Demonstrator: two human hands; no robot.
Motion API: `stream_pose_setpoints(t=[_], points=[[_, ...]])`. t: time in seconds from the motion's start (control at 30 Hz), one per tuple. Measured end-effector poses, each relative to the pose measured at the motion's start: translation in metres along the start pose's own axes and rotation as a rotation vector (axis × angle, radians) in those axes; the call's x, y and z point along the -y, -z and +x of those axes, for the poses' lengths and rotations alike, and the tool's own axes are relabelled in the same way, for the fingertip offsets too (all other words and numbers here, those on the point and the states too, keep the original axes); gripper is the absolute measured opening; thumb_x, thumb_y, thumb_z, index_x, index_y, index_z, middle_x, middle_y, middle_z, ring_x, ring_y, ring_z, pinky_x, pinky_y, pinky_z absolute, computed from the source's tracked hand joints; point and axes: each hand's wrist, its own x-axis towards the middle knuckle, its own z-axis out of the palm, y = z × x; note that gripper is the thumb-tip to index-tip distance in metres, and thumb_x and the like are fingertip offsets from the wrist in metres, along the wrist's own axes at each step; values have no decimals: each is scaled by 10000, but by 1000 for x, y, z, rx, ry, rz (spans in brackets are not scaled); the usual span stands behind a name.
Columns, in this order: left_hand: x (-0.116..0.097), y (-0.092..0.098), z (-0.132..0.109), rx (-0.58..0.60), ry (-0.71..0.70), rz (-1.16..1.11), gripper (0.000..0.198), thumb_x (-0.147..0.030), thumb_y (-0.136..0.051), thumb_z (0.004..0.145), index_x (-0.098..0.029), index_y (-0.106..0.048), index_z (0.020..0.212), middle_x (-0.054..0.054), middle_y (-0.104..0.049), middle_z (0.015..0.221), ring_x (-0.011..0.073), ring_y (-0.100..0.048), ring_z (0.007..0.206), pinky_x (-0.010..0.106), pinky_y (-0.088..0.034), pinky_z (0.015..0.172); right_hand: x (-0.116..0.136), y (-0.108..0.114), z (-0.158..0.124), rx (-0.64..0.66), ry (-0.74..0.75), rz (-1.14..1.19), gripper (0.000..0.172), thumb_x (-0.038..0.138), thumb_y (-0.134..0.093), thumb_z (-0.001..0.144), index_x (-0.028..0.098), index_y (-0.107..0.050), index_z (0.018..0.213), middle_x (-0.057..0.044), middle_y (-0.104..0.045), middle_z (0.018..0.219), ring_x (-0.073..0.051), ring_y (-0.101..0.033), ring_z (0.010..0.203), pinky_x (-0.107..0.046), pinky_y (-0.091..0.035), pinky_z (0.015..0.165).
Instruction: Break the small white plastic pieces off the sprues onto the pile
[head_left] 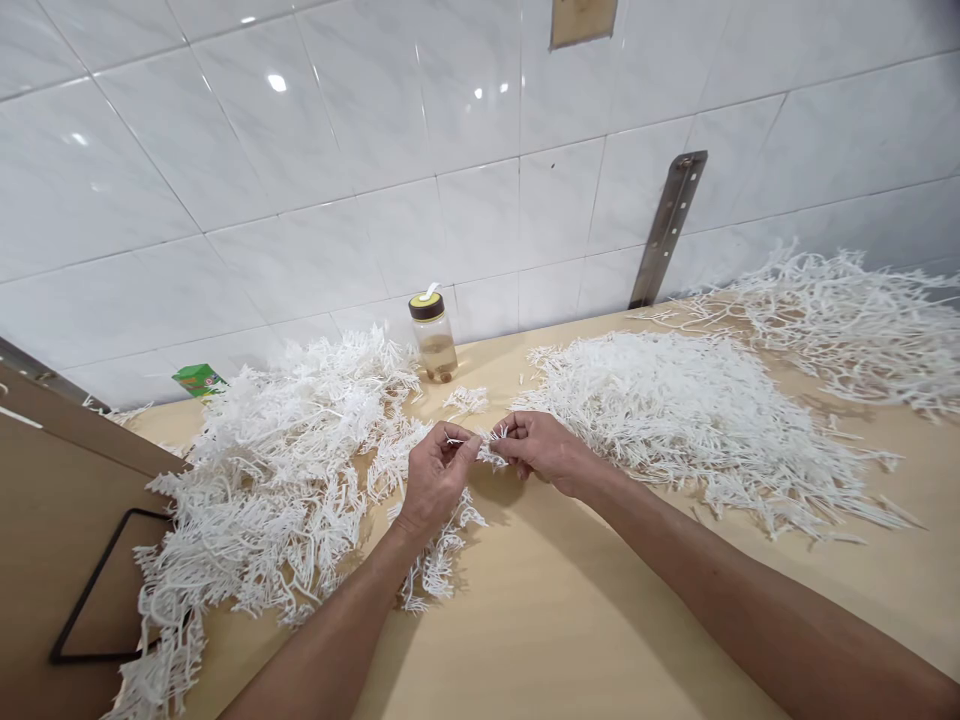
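Observation:
My left hand (437, 472) and my right hand (541, 447) meet over the middle of the table, fingertips pinched close together. Between them is a small white branching sprig (489, 452), with the left thumb and forefinger on one end and the right fingers on the other. Under and beside my left wrist lie loose white sprigs (435, 565). A large heap of branched white pieces (277, 470) spreads to the left. Right of my right hand is a flatter pile of finer white pieces (690, 410).
A lidded bottle (437, 340) with brownish liquid stands near the tiled wall. Longer white branches (847, 320) lie at the far right. A green box (199, 379) sits behind the left heap. A metal bracket (667, 230) rises against the wall; a brown panel (67, 520) borders the left.

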Motion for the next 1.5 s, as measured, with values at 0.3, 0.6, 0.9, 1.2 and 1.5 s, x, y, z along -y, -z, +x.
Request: stream_pose_setpoints(t=[0.3,0.6,0.9,1.2,1.5], points=[[4,-4,3,-152,42,-28,246,-352,-741,773,-168,-596,845,3,-652,713,136,-671,620,259,-569,626,-18,-11,5,-98,113,110,215,274,-730,662,175,-585,786,68,-559,524,-81,-477,396,-205,-415,383],[-7,-6,0,-128,228,13,332,-477,-691,797,-168,-582,849,-6,-644,583,144,-631,471,242,-531,455,-20,-18,2,-281,195,50,203,310,-700,708,188,-592,829,53,-567,606,-94,-502,425,-235,-466,397],[-6,-1,7,14,358,-125,295,-427,-739,731,-142,-666,758,25,-659,644,150,-639,573,265,-551,574,-23,-25,2,-236,268,164,234,346,-737,716,185,-603,821,54,-557,581,-96,-510,465,-216,-458,409],[-9,-1,7,19,327,-43,326,-456,-697,770,-153,-638,665,-25,-522,537,98,-487,501,209,-399,499,-10,-20,-2,-112,205,234,330,451,-772,691,171,-630,792,22,-580,582,-123,-544,553,-218,-461,427],[-9,-1,5,-177,87,155,185,-345,-706,753,-166,-679,712,50,-618,871,162,-572,809,234,-445,646,-14,-15,2,-124,162,188,305,457,-744,724,173,-632,719,12,-587,614,-104,-521,530,-218,-455,439]])
